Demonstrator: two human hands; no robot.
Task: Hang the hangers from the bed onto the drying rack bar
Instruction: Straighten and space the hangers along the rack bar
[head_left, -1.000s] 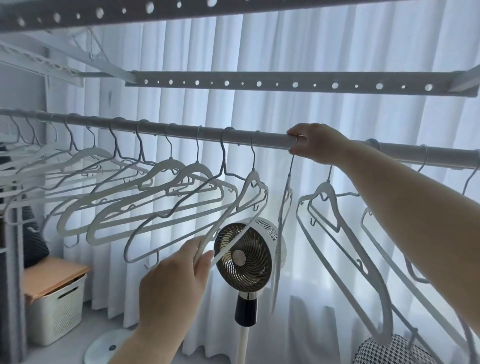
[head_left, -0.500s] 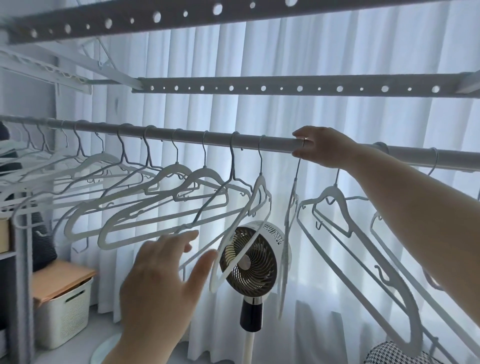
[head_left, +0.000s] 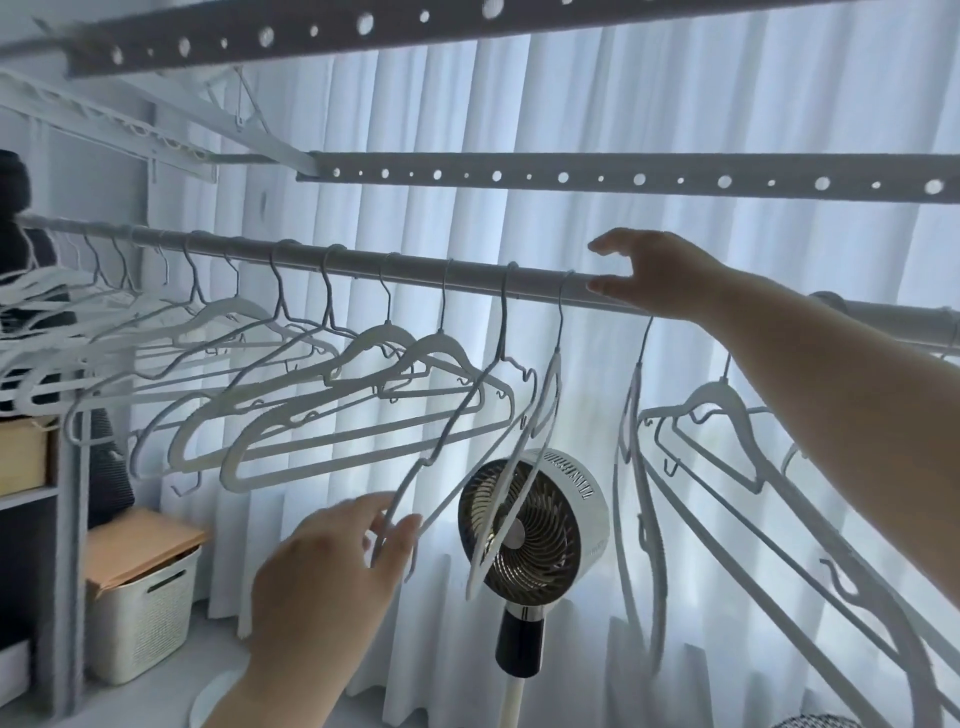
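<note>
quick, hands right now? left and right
Left hand: fingers and thumb either side of a hanger's lower end; grip cannot be told.
Right hand: open at the bar, holding nothing.

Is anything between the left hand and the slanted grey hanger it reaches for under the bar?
Nothing visible does. The left hand touches the lower end of the slanted grey hanger, which hooks on the bar. The fan stands farther back, to the right.

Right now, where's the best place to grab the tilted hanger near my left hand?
Pinch the lower end of the hanger, coming from below-left with your left hand, which is right beside it. It hangs tilted from the bar, so that thin end sits low and toward you, clear of the other hangers.
</note>
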